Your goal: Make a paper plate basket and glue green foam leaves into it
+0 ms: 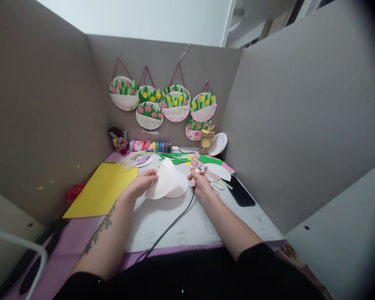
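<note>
"Pinching what?"
"White card (162, 180), by its edge, my left hand (143, 182) holding it over the mat (190, 229)!"
"And the other?"
"My right hand (201, 184) grips the glue gun (199, 167), near the card!"

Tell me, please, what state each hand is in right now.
Left hand: closed, holding a white paper piece.
Right hand: closed, holding a pink corded tool.

Hands: two, left hand (145, 182) and right hand (201, 183)
Glue gun (199, 166): one, in the right hand
White paper pieces (164, 178): two, between the hands
Scissors (217, 187): one pair, right of that hand
Phone (242, 193): one, farther right of it
Yellow sheet (103, 187): one, left of the left hand
Hanging flower plates (125, 102): at least six, beyond both hands
</note>
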Demonstrator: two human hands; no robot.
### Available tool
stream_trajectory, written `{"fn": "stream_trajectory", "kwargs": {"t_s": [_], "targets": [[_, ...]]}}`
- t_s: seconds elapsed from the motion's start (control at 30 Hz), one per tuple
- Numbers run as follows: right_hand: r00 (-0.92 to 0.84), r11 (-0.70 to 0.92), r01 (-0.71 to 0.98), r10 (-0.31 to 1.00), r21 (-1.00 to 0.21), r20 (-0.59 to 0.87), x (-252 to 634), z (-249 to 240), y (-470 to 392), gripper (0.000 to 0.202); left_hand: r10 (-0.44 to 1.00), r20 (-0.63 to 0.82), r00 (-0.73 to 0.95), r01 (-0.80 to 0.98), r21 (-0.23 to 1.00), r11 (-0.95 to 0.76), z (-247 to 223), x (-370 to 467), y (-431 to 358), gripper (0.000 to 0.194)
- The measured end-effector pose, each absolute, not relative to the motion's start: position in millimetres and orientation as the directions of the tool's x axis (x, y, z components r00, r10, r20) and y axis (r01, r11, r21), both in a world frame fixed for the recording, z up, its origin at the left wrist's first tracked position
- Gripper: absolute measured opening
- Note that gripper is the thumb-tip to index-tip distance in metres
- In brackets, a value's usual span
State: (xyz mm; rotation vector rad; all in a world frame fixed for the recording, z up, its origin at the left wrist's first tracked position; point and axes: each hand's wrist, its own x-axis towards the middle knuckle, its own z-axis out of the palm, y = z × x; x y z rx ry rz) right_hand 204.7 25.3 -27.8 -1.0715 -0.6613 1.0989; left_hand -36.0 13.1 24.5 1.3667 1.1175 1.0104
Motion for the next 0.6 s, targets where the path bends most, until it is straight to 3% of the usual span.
{"fn": "stream_trajectory", "kwargs": {"t_s": [0.13, 0.4, 0.5, 0.6], "targets": [[0.322, 0.074, -0.365, 0.945, -0.928, -0.051, 199.7, -34.7, 25.7, 0.023, 0.906, -0.211, 0.366, 0.089, 0.977, 0.192, 19.0, -26.5, 5.8, 0.021], [0.295, 0.042, -0.380, 0.952, -0.924, -0.078, 191.4, -26.9, 20.6, 0.026, 0.939, -0.209, 0.273, 0.198, 0.967, 0.158, 24.3, -25.0, 4.0, 0.020], [0.215, 0.058, -0.358, 0.976, -0.932, -0.022, 201.5, -18.2, 15.8, 0.025, 0.953, -0.154, 0.259, 0.212, 0.972, 0.100, 27.8, -28.4, 3.4, 0.023], [0.042, 0.016, -0.403, 0.999, -0.915, -0.001, 211.8, -8.8, 9.2, 0.028, 0.949, 0.049, 0.310, 0.133, 0.987, -0.094, 29.7, -29.2, 3.7, 0.025]]}}
